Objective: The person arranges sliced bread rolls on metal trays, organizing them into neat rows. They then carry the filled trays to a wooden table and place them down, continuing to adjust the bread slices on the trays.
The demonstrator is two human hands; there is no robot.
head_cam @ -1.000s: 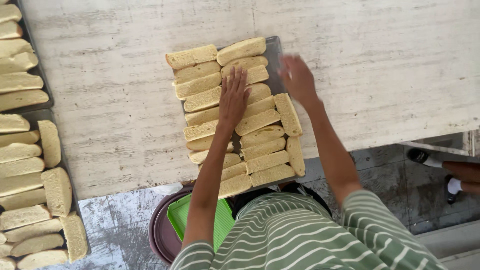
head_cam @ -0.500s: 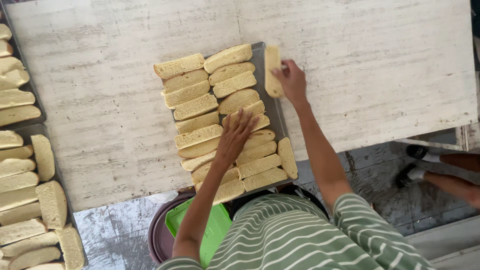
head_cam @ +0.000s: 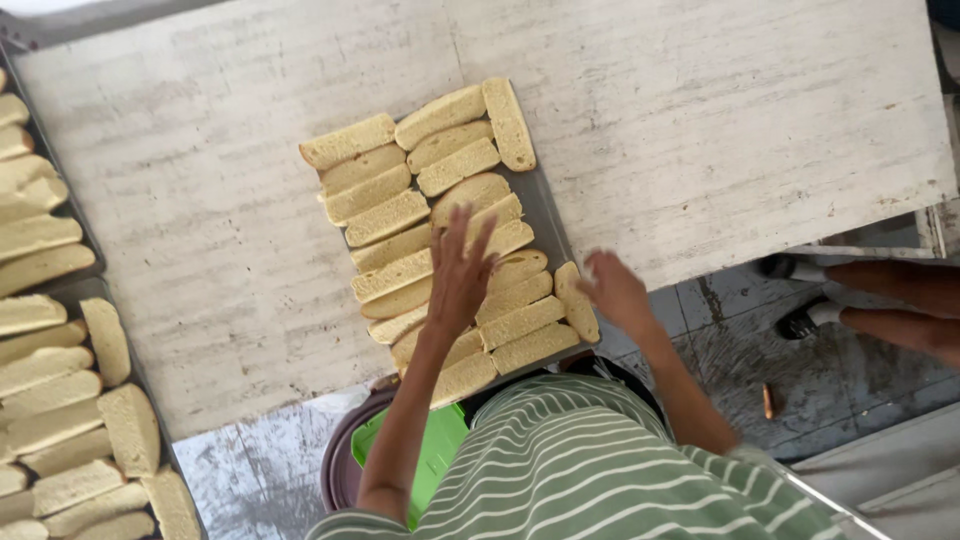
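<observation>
A metal baking tray [head_cam: 548, 222] lies on a pale wooden table [head_cam: 700, 130], filled with two rows of pale rusk slices [head_cam: 385, 218]. One slice [head_cam: 508, 122] lies lengthwise along the tray's far right edge, another [head_cam: 576, 300] along its near right edge. My left hand [head_cam: 460, 272] rests flat, fingers spread, on the slices in the middle of the tray. Just off the tray's near right corner, my right hand [head_cam: 615, 290] hovers blurred and holds nothing, next to that near-edge slice.
Two more trays of rusk slices [head_cam: 60, 400] line the table's left edge. A purple basin with a green container [head_cam: 430, 455] sits below the table by my waist. Another person's legs and shoes [head_cam: 870, 300] stand at the right on the floor.
My right hand set a slice at the tray's far right edge, let it go, and drew back to the near right corner. My left hand stayed on the middle slices.
</observation>
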